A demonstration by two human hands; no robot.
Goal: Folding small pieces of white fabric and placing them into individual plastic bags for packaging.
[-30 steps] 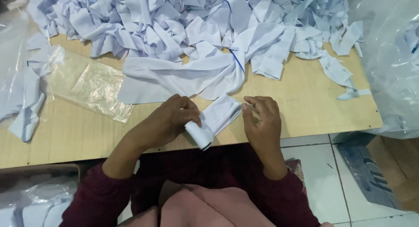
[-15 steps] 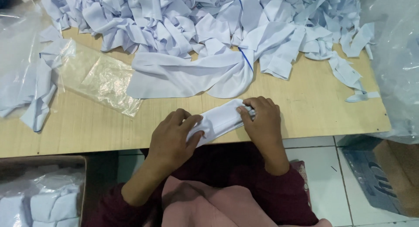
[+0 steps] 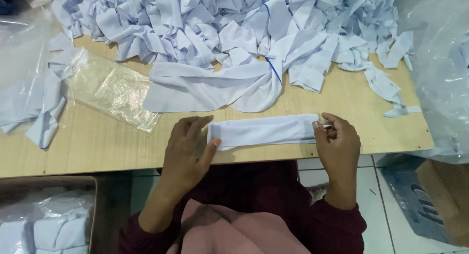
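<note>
A folded white cloth strip lies stretched flat along the front edge of the wooden table. My left hand pinches its left end between thumb and fingers. My right hand grips its right end. Just behind the strip lies a longer white cloth piece with a blue line, spread out on the table.
A big heap of white cloth pieces covers the back of the table. A clear plastic bag lies at the left, with more white cloth beside it. A box of bagged cloth sits lower left; a cardboard box lower right.
The strip was bunched between my hands; both hands have moved apart and pulled it out flat and straight along the table's front edge.
</note>
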